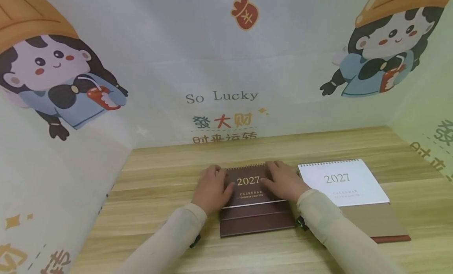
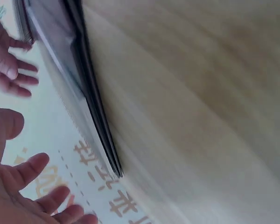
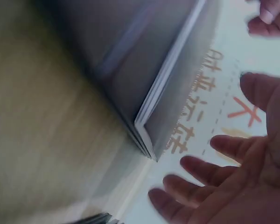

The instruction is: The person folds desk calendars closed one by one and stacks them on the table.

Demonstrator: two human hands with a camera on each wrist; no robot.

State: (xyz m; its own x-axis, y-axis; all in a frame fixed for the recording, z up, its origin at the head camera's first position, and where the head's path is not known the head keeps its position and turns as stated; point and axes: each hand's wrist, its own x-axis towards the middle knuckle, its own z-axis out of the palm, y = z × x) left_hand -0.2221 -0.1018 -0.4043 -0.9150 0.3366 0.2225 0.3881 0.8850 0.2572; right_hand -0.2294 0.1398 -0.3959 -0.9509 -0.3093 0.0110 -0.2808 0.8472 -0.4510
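A dark brown 2027 desk calendar [image 1: 247, 188] with a spiral binding along its far edge lies on the table. Over its left edge is my left hand [image 1: 213, 190], and my right hand [image 1: 286, 182] is over its right edge. Both wrist views show the fingers spread and loosely bent: the left hand [image 2: 18, 182] beside the calendar [image 2: 56, 37], the right hand [image 3: 238, 177] beside the calendar's corner [image 3: 126, 56]. Neither hand grips it there. Whether any fingertip touches the cover cannot be told.
To the right, a second desk calendar [image 1: 345, 183] has a white 2027 cover, a tan base and a red front edge; my right forearm covers part of it. The wood-grain table [image 1: 159, 175] is bounded by printed cloth walls [image 1: 155, 69] at the back and sides.
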